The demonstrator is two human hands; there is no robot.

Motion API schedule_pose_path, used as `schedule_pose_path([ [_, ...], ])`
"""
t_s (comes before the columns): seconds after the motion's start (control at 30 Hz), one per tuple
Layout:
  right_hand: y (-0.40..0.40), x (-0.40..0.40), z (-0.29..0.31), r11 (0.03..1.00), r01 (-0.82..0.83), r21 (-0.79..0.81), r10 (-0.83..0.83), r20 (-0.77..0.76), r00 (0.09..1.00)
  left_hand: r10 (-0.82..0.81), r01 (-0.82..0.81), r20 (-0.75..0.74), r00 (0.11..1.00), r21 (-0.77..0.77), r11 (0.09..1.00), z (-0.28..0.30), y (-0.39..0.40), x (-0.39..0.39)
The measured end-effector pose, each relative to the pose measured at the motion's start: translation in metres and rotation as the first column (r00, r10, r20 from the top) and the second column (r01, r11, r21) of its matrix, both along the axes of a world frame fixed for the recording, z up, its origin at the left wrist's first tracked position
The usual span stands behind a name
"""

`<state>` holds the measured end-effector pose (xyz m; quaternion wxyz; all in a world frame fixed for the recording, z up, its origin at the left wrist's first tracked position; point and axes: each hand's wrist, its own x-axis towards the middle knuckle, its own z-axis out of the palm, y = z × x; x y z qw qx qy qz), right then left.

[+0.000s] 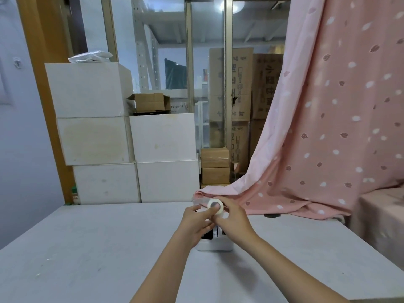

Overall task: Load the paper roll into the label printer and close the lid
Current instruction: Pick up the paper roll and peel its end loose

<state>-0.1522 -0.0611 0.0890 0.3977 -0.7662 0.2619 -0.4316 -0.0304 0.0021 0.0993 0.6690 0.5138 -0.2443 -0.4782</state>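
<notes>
Head cam: both hands [215, 217] together, pinching paper roll [214, 205] above label printer [215, 244].

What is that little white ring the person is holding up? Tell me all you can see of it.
The paper roll is a small white spool, its round end with a grey core facing the camera. It looks like wound paper. It is held in the air above the white label printer on the table. The right hand grips it from the right side; the left hand touches it with a fingertip at its lower edge. Its far side is hidden.

white paper roll [215, 206] above open label printer [215, 244]
</notes>
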Motion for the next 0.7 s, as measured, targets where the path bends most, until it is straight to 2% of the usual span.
schedule_pose_path([
  [0.17,-0.006,-0.006,0.004,1.0,0.012,0.027,-0.01,-0.057,0.998,-0.096,0.097,-0.01,0.995,0.028,0.995,0.002,0.002,0.0],
  [0.3,-0.006,-0.01,0.008,1.0,0.002,0.029,0.001,-0.088,0.996,-0.182,0.181,-0.158,0.971,-0.018,0.983,-0.001,0.002,-0.006],
  [0.37,-0.011,-0.011,0.008,0.999,0.019,0.032,-0.015,-0.102,0.995,-0.17,0.176,-0.226,0.959,0.01,0.984,0.002,0.006,-0.01],
  [0.4,-0.013,-0.012,0.008,0.998,0.02,0.056,-0.015,-0.101,0.995,-0.145,0.155,-0.196,0.97,0.034,0.987,0.002,0.007,-0.01],
  [0.47,-0.021,-0.014,0.007,0.988,0.012,0.157,0.001,-0.085,0.996,-0.066,0.064,0.024,0.998,0.085,0.994,-0.002,0.005,-0.005],
  [0.57,-0.029,-0.016,0.01,0.935,0.022,0.353,-0.012,-0.031,0.999,-0.03,0.011,0.3,0.953,0.065,0.998,-0.004,0.007,0.0],
  [0.63,-0.03,-0.02,0.016,0.867,-0.017,0.498,0.004,0.028,1.0,-0.054,0.027,0.38,0.923,0.077,0.997,-0.008,0.01,0.0],
  [0.7,-0.032,-0.023,0.018,0.813,-0.055,0.579,0.036,0.043,0.998,-0.065,0.052,0.335,0.94,0.048,0.998,-0.013,0.013,-0.002],
])
